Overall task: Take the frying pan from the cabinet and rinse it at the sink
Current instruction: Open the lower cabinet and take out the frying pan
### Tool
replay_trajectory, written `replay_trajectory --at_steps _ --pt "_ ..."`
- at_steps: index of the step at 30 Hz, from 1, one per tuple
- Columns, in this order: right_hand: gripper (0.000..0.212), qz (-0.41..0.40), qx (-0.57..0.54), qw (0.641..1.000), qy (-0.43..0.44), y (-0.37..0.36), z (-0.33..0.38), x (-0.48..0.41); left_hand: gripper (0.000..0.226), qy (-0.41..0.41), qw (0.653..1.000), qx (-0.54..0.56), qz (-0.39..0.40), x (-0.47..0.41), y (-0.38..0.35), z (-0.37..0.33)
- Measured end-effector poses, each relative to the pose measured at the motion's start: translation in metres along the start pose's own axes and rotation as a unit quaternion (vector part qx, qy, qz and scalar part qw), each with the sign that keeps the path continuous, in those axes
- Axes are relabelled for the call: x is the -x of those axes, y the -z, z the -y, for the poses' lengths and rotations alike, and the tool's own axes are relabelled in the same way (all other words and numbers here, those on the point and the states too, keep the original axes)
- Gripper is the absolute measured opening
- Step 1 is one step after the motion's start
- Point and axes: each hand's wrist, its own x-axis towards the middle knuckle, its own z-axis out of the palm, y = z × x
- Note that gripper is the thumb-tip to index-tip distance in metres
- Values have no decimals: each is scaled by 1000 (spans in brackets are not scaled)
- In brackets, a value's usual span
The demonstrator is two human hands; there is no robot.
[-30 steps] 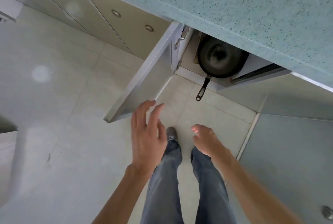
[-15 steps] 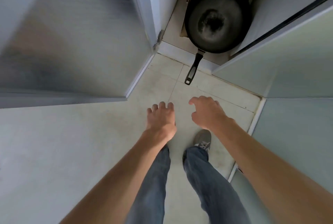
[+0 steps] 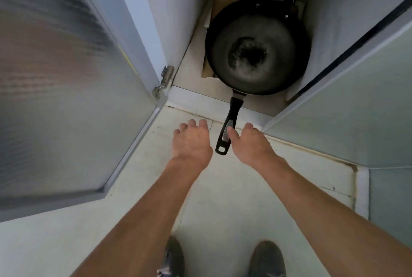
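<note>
A black frying pan (image 3: 256, 53) with a worn grey inside lies on the floor of the open low cabinet (image 3: 191, 84). Its black handle (image 3: 231, 116) sticks out over the cabinet sill toward me. My right hand (image 3: 252, 145) is at the handle's end, thumb touching its right side, fingers spread and not closed around it. Just left of the handle, my left hand (image 3: 191, 142) hovers with fingers apart, holding nothing. A loop helper handle shows at the pan's far rim.
The left cabinet door (image 3: 66, 89) with frosted ribbed glass stands wide open on my left. A second pale door (image 3: 347, 102) angles in on the right. Cardboard (image 3: 219, 4) lies under the pan. My two shoes (image 3: 267, 259) stand on the pale tiled floor.
I have bent lower and closer to the cabinet. Both hands moved forward; my right hand now reaches the end of the pan handle, my left sits beside it.
</note>
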Motion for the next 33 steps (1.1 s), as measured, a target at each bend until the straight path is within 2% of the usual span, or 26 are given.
replay_trajectory --at_steps 3,6,8,10,11,13,14,18,20,22,24,28,31,33 --pt "46 16 -181 982 -58 0 9 -41 43 42 992 120 -23 -41 4 -4" --pt "25 56 -323 941 -81 -5 11 -75 35 119 937 327 -29 -83 12 -6" --pt "22 70 -385 916 -89 -8 9 -89 27 147 866 478 4 -110 14 -10" --pt "24 103 -427 894 -93 -8 7 -99 28 162 769 618 16 -133 20 -14" --pt "21 128 -429 890 -91 -7 7 -100 30 162 732 662 11 -144 24 -16" --pt "13 174 -417 888 -90 -4 5 -101 33 150 688 710 10 -161 31 -17" --pt "11 184 -417 886 -86 -3 1 -102 34 141 678 722 18 -168 31 -18" --pt "20 178 -479 856 -75 -9 -6 -100 39 130 678 722 45 -181 23 -17" --pt "25 136 -518 842 -69 -16 -4 -96 40 134 671 727 57 -182 18 -19" --pt "23 83 -560 821 -71 -21 -1 -92 39 139 649 745 65 -181 16 -23" --pt "21 48 -587 804 -81 -20 0 -86 31 123 642 754 62 -180 17 -28" --pt "18 34 -536 840 -76 -13 -14 -68 27 100 661 743 37 -166 21 -33" --pt "20 54 -494 865 -73 -9 -22 -50 18 132 681 720 38 -149 25 -23" --pt "18 81 -463 879 -78 -3 -23 -30 20 158 677 717 44 -130 29 -11"
